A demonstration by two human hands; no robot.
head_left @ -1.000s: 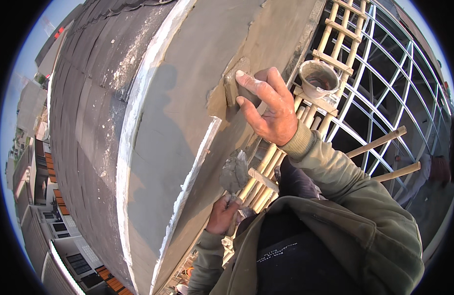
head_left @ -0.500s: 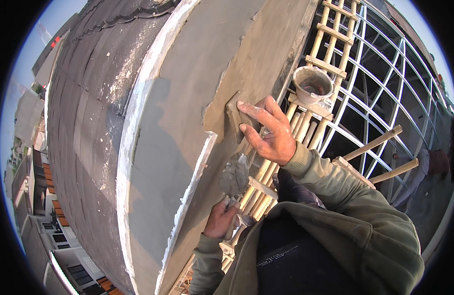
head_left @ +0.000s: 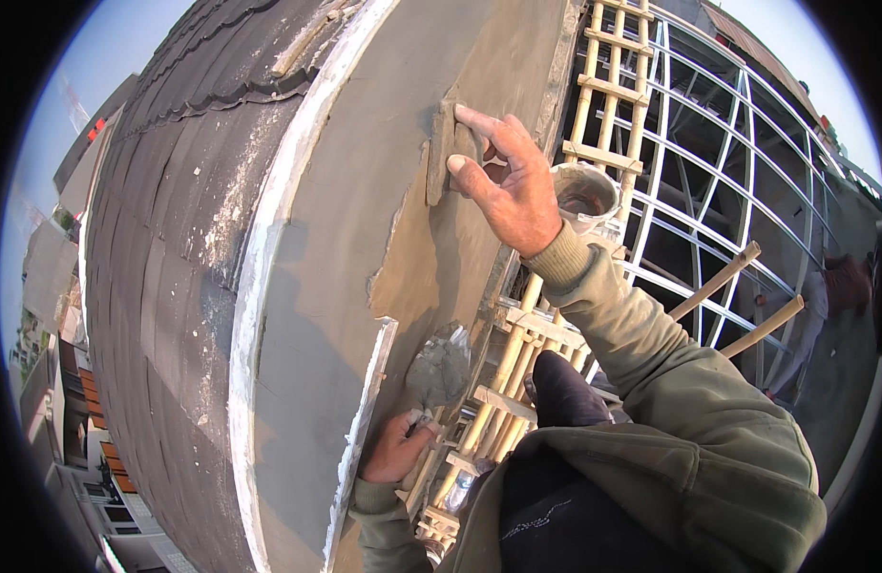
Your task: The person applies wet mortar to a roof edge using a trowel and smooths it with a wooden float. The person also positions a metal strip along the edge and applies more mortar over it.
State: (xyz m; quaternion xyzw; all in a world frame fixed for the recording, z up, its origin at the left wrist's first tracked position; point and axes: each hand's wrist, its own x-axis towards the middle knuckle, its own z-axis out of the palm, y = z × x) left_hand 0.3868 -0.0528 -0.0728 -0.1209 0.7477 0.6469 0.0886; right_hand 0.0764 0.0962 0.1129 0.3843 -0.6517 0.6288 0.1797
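Note:
My right hand [head_left: 513, 196] presses a flat grey float [head_left: 439, 153] onto the plastered ledge [head_left: 322, 248], at the edge of a patch of wet tan-grey mortar. Lower down, my left hand [head_left: 396, 447] grips a trowel loaded with a lump of grey mortar [head_left: 439, 368], held close to the ledge's right edge. A pale straight strip with white crust [head_left: 363, 435] lies on the ledge left of that hand. Just beyond my right hand sits a bucket [head_left: 598, 196] with grey-smeared inside, partly hidden by it.
Dark roof tiles [head_left: 174, 306] curve along the left beside a white-edged band [head_left: 260, 286]. Bamboo ladder-like staging [head_left: 613, 86] runs right of the ledge, beside an open metal roof frame [head_left: 708, 181] with jutting poles [head_left: 761, 325]. Another person [head_left: 808, 325] is at far right.
My right hand and the float have moved up along the ledge. My left hand with the trowel has shifted down and left in the view, and the surroundings have shifted slightly.

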